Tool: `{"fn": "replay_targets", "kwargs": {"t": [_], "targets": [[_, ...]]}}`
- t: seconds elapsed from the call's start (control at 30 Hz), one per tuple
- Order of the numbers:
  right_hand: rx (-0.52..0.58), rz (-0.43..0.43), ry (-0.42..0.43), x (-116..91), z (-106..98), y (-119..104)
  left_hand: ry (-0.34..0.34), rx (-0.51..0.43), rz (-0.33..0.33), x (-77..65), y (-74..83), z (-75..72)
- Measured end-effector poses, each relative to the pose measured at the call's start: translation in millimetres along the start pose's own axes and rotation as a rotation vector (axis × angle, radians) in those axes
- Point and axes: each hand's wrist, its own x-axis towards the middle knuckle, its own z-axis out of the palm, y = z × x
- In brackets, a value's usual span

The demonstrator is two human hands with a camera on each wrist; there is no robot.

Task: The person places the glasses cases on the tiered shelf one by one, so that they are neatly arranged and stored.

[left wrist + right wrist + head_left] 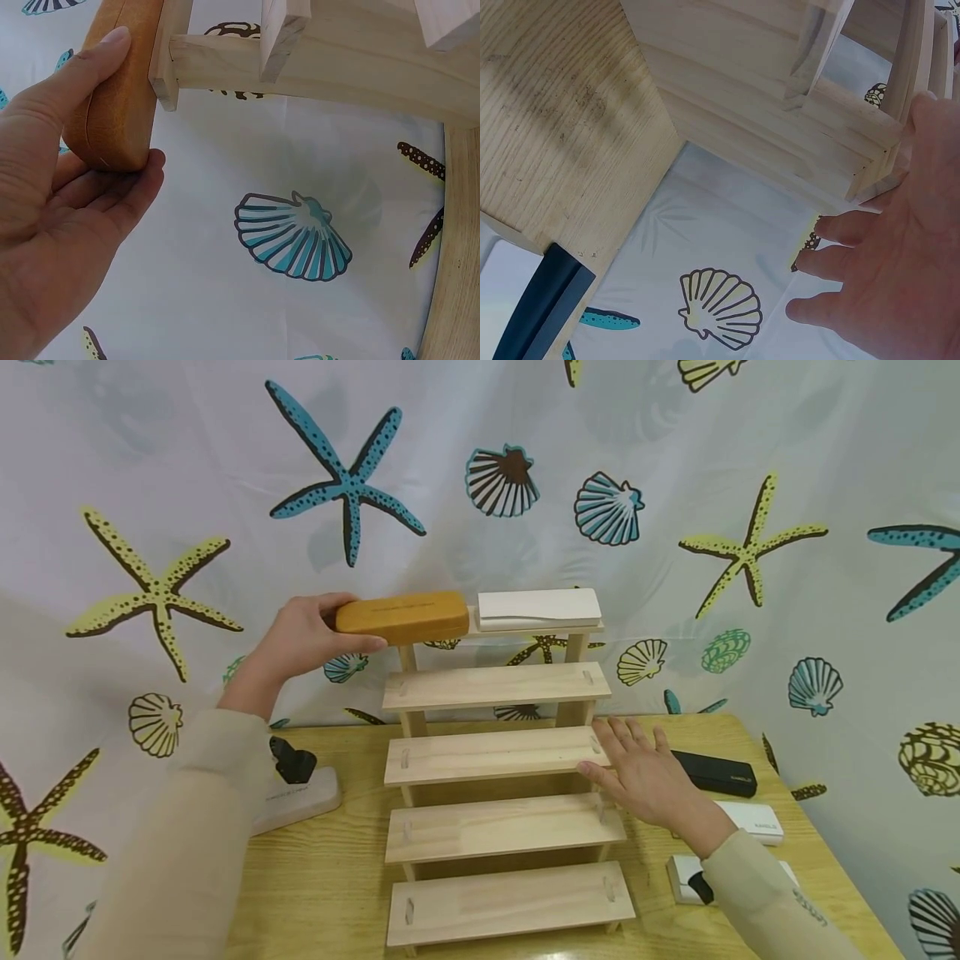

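My left hand (303, 631) grips an orange-brown glasses case (405, 617) by its left end, at the left side of the top step of a wooden stepped rack (498, 756). In the left wrist view, the thumb lies along one face of the case and the fingers reach around its end. A white glasses case (538, 609) lies on the right of that same top step. My right hand (648, 777) rests at the right end of the middle step, fingers extended and spread; the right wrist view has its thumb against the wood.
On the table's right side lie a black case (716, 773), a white case (752, 822) and another white case with a black part (682, 878). At left is a pale case with a black object (294, 762) on it. A patterned curtain (450, 552) hangs behind.
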Motion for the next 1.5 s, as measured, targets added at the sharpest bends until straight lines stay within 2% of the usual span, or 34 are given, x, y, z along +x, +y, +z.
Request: {"fn": "replay_targets", "kwargs": {"t": [0.4,0.67,1.1,1.3,1.4,1.5], "targets": [[-0.007,-0.001,0.005,0,0,-1,-0.036,-0.012,0.014,11.4,4.6,7.1],[-0.014,-0.001,0.006,0,-1,0,-0.03,-0.1,-0.02,13.4,5.6,13.8],[-0.007,-0.001,-0.003,0,-2,-1,0.002,-0.148,-0.011,16.5,12.6,24.7],[-0.008,-0.001,-0.003,0,-2,-1,0.012,-0.167,-0.029,15.4,11.6,26.7],[-0.01,0.0,-0.005,0,-1,-1,0.038,-0.158,-0.045,12.5,7.3,25.5],[-0.009,-0.001,-0.006,0,-1,0,0.094,-0.138,-0.06,5.7,-1.2,22.2]]}}
